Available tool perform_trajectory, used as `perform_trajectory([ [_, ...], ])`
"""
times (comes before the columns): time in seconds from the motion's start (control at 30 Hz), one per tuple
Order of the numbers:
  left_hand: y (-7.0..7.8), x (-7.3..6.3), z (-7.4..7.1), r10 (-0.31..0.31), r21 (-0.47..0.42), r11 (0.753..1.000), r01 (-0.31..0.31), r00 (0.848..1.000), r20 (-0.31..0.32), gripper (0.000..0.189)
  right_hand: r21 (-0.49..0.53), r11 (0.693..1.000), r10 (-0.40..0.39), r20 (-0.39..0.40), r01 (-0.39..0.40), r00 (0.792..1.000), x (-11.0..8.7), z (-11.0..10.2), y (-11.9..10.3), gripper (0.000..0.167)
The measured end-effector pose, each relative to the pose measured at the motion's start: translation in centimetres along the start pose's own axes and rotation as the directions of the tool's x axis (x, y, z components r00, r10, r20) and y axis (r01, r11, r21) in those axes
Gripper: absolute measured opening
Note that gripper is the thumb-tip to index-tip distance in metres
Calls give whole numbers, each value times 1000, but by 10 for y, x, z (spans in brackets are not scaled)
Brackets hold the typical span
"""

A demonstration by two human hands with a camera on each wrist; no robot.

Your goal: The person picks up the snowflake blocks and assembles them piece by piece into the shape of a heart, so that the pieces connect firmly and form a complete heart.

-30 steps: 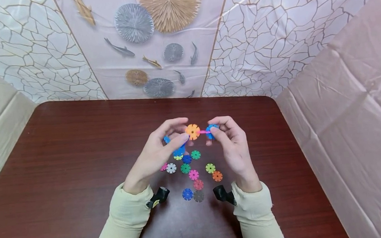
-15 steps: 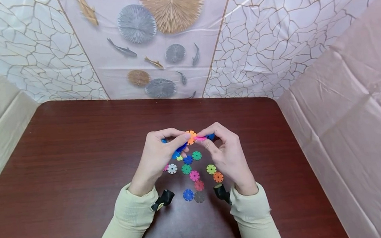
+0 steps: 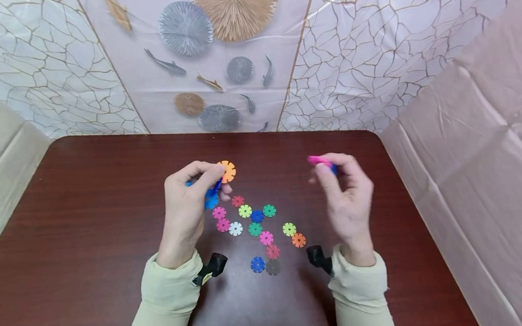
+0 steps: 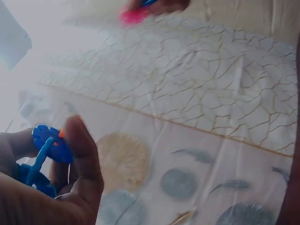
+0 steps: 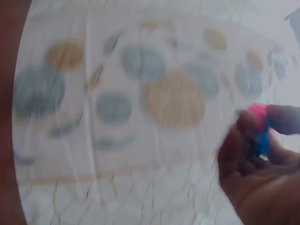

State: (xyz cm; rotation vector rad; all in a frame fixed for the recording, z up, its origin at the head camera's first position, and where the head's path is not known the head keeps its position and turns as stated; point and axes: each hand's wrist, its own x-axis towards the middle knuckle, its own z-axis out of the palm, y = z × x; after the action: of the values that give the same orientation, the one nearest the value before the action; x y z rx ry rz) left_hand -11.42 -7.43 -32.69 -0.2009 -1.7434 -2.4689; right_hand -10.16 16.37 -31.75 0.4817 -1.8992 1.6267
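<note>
My left hand (image 3: pixel 186 204) pinches a cluster of joined notched plastic discs. At its tip sits an orange disc (image 3: pixel 228 171), with a light blue disc (image 3: pixel 210 199) lower down. In the left wrist view a dark blue disc (image 4: pixel 54 145) and lighter blue pieces (image 4: pixel 38 176) show between the fingers. Off to the right, raised above the table, my right hand (image 3: pixel 348 197) pinches a pink disc (image 3: pixel 318 160) seen edge-on, with a blue disc (image 3: pixel 333 169) mostly hidden behind the fingers. A wide gap parts the two hands.
Several loose discs lie flat on the dark wooden table (image 3: pixel 87 238) between the forearms, among them a white one (image 3: pixel 235 229), a green one (image 3: pixel 269 211), an orange one (image 3: pixel 299 240) and a grey one (image 3: pixel 272 267). A patterned cloth (image 3: pixel 350 64) stands behind the table.
Half a second ago the hands met at the orange disc and the pink piece. Now they are apart: the left moved left with the orange and blue discs, the right moved right with pink and blue.
</note>
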Motion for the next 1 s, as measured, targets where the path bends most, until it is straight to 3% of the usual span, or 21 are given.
perform_trajectory([
  [0.07,-2,1,2,-15,-9,1000,15,1000,22,19,31,998,45,142,-50,989,-4,5,3,18],
  [0.13,-5,2,6,-34,-18,999,35,999,34,21,7,994,104,263,-109,959,-9,12,5,22],
  [0.27,-9,1,12,-61,-17,998,62,997,57,24,-28,984,176,363,-178,915,-14,19,5,24],
  [0.47,-12,2,16,-71,-2,997,72,994,78,23,-52,988,153,381,-144,912,-16,24,8,21],
  [0.63,-11,2,16,-58,33,998,55,995,79,21,-82,994,102,375,-77,921,-16,27,9,18],
  [0.8,-11,2,16,-5,71,997,-1,996,86,17,-97,995,31,358,4,933,-16,30,9,20],
  [1.0,-13,0,18,16,70,997,-22,996,90,17,-77,997,6,306,18,952,-20,34,9,20],
])
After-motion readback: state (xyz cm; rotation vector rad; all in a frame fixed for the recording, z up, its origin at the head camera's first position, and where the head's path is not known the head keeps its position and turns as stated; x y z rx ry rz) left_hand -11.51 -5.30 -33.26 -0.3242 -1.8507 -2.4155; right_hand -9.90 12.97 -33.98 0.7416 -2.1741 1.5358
